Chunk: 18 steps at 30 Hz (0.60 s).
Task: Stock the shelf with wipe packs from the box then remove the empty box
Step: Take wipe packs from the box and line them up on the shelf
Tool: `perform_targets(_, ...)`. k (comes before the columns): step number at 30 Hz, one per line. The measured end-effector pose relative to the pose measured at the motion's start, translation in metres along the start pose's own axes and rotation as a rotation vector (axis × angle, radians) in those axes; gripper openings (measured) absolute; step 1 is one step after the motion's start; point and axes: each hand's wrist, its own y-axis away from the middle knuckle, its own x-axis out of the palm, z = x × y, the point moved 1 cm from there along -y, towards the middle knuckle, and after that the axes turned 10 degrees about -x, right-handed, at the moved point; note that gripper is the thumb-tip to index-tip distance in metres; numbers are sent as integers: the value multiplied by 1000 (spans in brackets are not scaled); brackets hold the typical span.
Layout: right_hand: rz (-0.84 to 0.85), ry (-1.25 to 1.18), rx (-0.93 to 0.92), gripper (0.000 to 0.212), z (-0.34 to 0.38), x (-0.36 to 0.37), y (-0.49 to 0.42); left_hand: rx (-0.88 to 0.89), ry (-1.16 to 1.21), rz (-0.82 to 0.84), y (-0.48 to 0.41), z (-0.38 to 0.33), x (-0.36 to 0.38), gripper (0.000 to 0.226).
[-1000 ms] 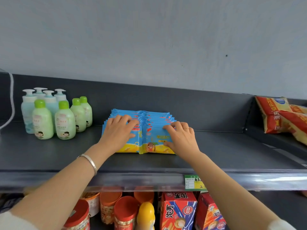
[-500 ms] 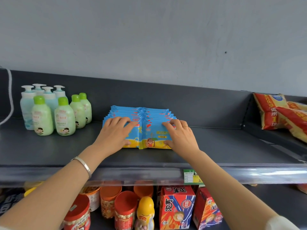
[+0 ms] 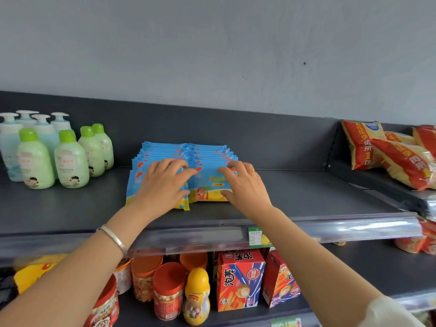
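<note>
Your left hand (image 3: 162,185) lies flat on the near pack of the left row, fingers spread and only lightly bent, pressing rather than gripping. Your right hand (image 3: 245,187) rests the same way on the near pack of the right row, fingers fanned and thumb low on the pack's near edge. From this angle it is hard to tell whether any fingertip hooks over a pack's top edge.

The wipe packs (image 3: 212,182) are blue with a yellow cartoon band. They lie in two touching rows in the middle of the dark grey shelf (image 3: 70,208), each pack overlapping the one behind it, back towards the rear wall.

A silver bangle (image 3: 113,239) sits on your left wrist and a thin ring (image 3: 251,171) on your right hand.

To the far left stand green-capped bottles (image 3: 70,161) with pale blue pump bottles (image 3: 9,142) behind them, well apart from the packs. To the right, on the next shelf section, lie red and yellow snack bags (image 3: 377,149).

A green price tag (image 3: 257,237) sits in the clear front rail. Below are orange-lidded jars (image 3: 168,291), a yellow bottle (image 3: 197,296) and red cartons (image 3: 238,279).
</note>
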Motion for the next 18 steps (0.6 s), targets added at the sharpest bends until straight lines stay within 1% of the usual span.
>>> perform_targets(3, -19, -28, -7, 52, -4, -3, 8, 1, -36, 56, -1, -12, -3, 54)
perform_targets(6, 29, -7, -35, 55, -8, -1, 13, -112, -39, 227, 2, -10, -7, 60)
perform_targets(9, 35, -22, -60, 55, -7, -1, 12, -234, -42, 379, 8, -1, -15, 63)
perform_targets(12, 39, -45, -98, 55, -1, -1, 9, -294, -81, 553, 11, 0, -19, 64)
perform_targets(15, 39, -58, -142, 55, 7, 1, 6, -341, -122, 651, 13, -2, -21, 63)
perform_targets(18, 38, -58, -163, 55, 12, 1, 4, -403, -91, 763, 12, 3, -24, 61)
